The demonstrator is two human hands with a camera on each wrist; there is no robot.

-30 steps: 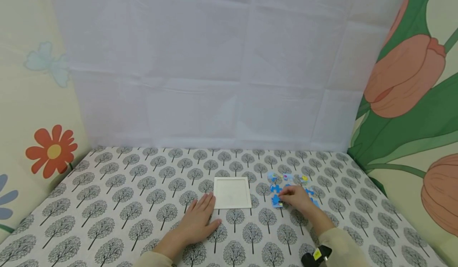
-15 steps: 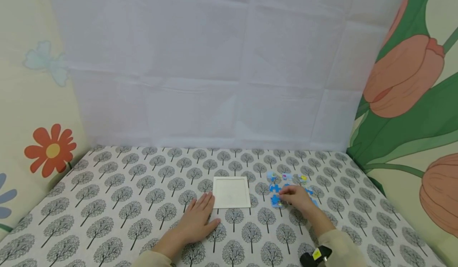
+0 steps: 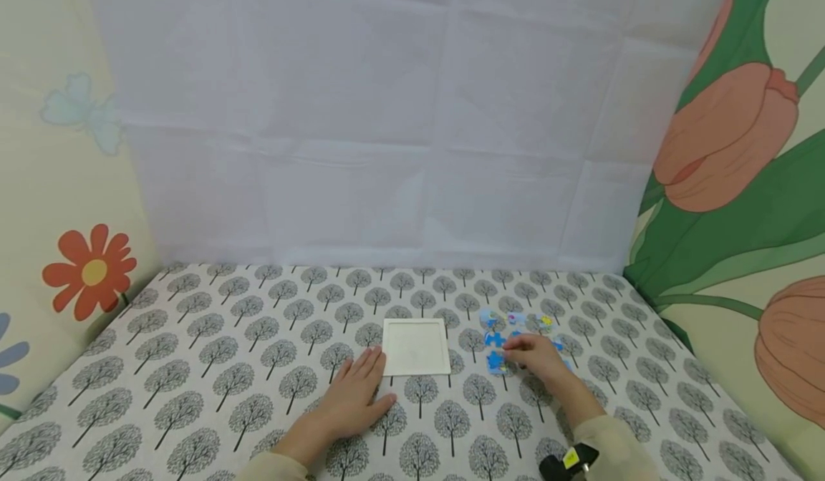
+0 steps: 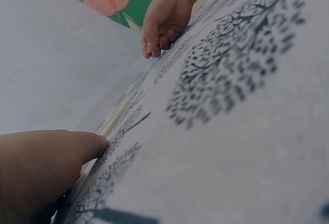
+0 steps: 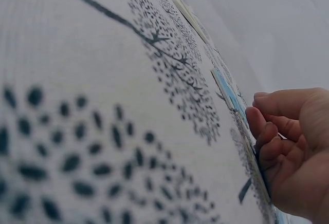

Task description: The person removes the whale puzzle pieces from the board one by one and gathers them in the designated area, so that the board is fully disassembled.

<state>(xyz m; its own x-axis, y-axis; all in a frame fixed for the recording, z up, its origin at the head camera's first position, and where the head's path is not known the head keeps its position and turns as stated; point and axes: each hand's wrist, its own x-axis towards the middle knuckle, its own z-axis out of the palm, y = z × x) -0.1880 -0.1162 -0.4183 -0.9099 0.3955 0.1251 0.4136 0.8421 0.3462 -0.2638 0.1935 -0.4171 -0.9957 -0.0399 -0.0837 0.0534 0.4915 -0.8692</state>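
Note:
My left hand [image 3: 354,399] lies flat on the tablecloth, fingers straight, its fingertips touching the left edge of a square white puzzle frame [image 3: 417,348]. To the right, several blue jigsaw pieces [image 3: 495,362] lie spread out on the cloth. My right hand [image 3: 538,358] rests among them with loosely curled fingers and covers part of the group. In the right wrist view, the thumb and forefinger tips sit close to a blue jigsaw piece [image 5: 232,94], and nothing shows between them.
A tablecloth [image 3: 258,366] printed with grey trees covers the table. Behind it hangs a white cloth backdrop [image 3: 387,123]. Flower-patterned walls stand at both sides, with large tulips [image 3: 735,137] at the right. A black wrist device [image 3: 570,461] sits at the right sleeve.
Both hands, the frame and the pieces keep their places relative to each other. Only the head view has shifted very slightly.

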